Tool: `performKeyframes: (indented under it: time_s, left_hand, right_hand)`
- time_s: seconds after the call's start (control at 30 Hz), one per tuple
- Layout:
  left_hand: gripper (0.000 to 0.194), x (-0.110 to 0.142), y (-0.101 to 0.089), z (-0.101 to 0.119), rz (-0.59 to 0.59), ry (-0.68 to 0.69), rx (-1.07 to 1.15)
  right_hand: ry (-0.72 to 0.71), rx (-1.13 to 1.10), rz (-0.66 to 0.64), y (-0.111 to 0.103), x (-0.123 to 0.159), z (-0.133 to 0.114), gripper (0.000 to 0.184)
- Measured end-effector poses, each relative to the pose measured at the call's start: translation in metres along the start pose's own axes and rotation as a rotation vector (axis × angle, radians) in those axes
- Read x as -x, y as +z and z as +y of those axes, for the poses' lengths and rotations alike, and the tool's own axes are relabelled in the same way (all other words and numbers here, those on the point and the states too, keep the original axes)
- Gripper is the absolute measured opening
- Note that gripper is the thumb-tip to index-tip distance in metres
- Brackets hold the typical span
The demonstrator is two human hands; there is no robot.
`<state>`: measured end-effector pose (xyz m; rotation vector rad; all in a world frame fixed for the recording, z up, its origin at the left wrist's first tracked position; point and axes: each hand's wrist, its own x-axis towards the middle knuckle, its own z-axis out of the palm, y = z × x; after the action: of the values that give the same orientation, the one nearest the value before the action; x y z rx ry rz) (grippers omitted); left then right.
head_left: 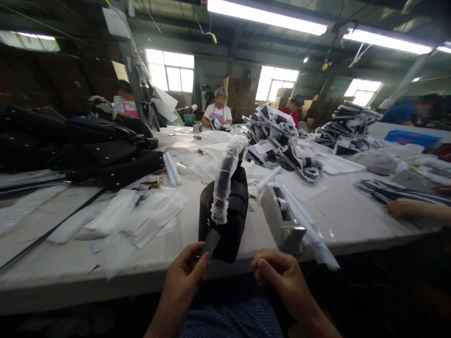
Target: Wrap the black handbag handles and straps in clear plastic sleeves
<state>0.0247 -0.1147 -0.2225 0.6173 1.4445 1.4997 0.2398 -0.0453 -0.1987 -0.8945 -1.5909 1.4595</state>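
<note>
A black handbag (234,234) stands at the table's front edge, its raised handle (227,173) wrapped in translucent white film. In front of its left side, my left hand (188,267) pinches a small translucent strip (211,241) between thumb and fingers; the strip overlaps the bag, and whether it touches is unclear. My right hand (278,277) is closed, fingertips pressed together, to the right of the bag and apart from it. Anything in its pinch is too small to make out. Just beyond that hand sits a grey tape dispenser (280,218).
Black bags (116,159) are heaped at left, near loose white sheets (130,220). Wrapped goods (273,136) are piled beyond the dispenser. A rolled white sheet (313,234) overhangs the front edge. A co-worker's hand (405,207) reaches in at right; other people sit across the table.
</note>
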Motion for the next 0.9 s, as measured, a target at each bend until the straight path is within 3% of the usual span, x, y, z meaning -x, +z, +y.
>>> performKeyframes:
  time_s: [0.1, 0.2, 0.3, 0.4, 0.57, 0.7, 0.9]
  left_hand:
    - [0.051, 0.0, 0.0, 0.0, -0.029, 0.056, -0.029]
    - [0.048, -0.001, -0.001, -0.002, -0.032, 0.102, -0.037]
    - [0.046, 0.0, -0.002, -0.002, -0.045, 0.122, -0.019]
    - [0.047, 0.002, -0.004, 0.0, -0.072, 0.071, 0.017]
    - [0.053, 0.002, -0.009, 0.005, -0.147, -0.063, 0.087]
    - [0.039, 0.003, -0.013, 0.01, -0.222, -0.112, 0.137]
    - [0.035, 0.005, -0.013, 0.015, -0.3, -0.192, 0.205]
  right_hand:
    - [-0.029, 0.012, -0.102, 0.035, -0.02, -0.012, 0.032]
    - [0.023, 0.081, -0.065, 0.061, -0.039, -0.011, 0.035]
    - [0.1, 0.182, 0.009, 0.073, -0.049, -0.007, 0.04]
    - [0.128, 0.218, -0.013, 0.072, -0.05, -0.007, 0.042]
    - [0.188, 0.003, -0.176, 0.059, -0.043, -0.005, 0.035]
    - [0.228, -0.019, -0.107, 0.058, -0.039, 0.002, 0.035]
    - [0.108, 0.088, -0.053, 0.064, -0.034, 0.011, 0.034]
